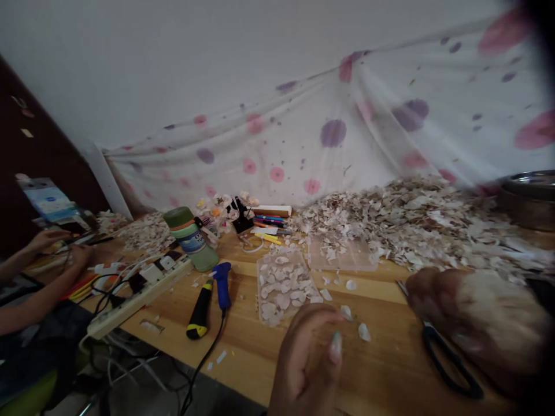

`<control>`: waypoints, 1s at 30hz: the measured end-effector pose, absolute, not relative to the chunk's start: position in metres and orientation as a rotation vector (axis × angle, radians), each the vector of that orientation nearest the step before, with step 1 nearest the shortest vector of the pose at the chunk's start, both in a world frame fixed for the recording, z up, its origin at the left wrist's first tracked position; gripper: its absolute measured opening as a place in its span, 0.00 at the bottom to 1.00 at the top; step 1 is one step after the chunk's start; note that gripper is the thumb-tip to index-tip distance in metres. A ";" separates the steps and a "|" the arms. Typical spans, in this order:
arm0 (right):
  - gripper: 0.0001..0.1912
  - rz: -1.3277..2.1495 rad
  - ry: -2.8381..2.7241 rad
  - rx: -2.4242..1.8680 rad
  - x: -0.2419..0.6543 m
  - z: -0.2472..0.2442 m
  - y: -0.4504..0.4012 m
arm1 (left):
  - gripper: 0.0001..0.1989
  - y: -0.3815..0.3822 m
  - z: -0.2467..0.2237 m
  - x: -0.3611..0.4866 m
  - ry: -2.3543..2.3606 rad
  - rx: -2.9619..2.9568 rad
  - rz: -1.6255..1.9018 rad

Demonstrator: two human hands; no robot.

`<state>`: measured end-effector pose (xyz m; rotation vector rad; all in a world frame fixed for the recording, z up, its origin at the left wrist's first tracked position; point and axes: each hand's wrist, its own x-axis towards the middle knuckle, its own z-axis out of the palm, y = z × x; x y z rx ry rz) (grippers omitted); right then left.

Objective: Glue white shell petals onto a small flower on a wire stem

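"Checking contents?"

"Near tray [259, 289]: lots of flakes [284, 299], just past L hand [297, 361], thumb spread from fingers, nothing seen held. Far tray [364, 261]: some."

"R hand [468, 309]?"

"Blurred, at scissors [429, 335]; can't tell grip."

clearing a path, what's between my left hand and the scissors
In the head view, two loose pale flakes lie on the wooden tabletop between the left hand and scissors.
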<state>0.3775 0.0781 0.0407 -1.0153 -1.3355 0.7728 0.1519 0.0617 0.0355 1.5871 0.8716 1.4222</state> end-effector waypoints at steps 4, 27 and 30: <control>0.17 1.127 -1.338 -1.082 0.358 0.058 0.063 | 0.15 0.063 0.038 0.160 0.899 1.585 1.125; 0.15 1.770 -1.382 -0.704 0.222 0.071 0.143 | 0.21 0.131 0.021 0.084 0.706 0.887 1.276; 0.12 1.619 -1.421 -0.687 0.217 0.065 0.149 | 0.23 0.137 0.015 0.081 0.664 0.907 1.192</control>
